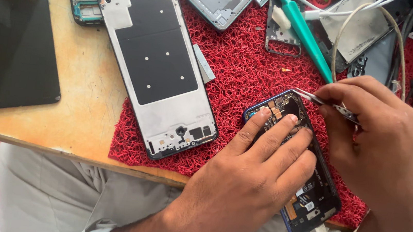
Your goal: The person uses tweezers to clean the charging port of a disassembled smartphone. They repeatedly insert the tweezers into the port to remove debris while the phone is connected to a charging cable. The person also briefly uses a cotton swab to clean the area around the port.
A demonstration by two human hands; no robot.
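Red mat (243, 63): left hand (256, 178) pins diagonal opened phone (311, 195); right hand (384, 146) pinches tweezers (322, 100).

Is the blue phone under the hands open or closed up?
Open. The blue phone has no back cover: its boards and parts show. The left hand presses it while the right hand holds tweezers over it.

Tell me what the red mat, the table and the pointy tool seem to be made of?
The red mat looks like plastic or rubber loops, going by its tangled, spongy weave. The table seems to be wood or wood laminate: tan, smooth, matt. The tweezers, pinched in the right hand, look like bare metal, silvery and shiny. The left hand steadies the opened phone.
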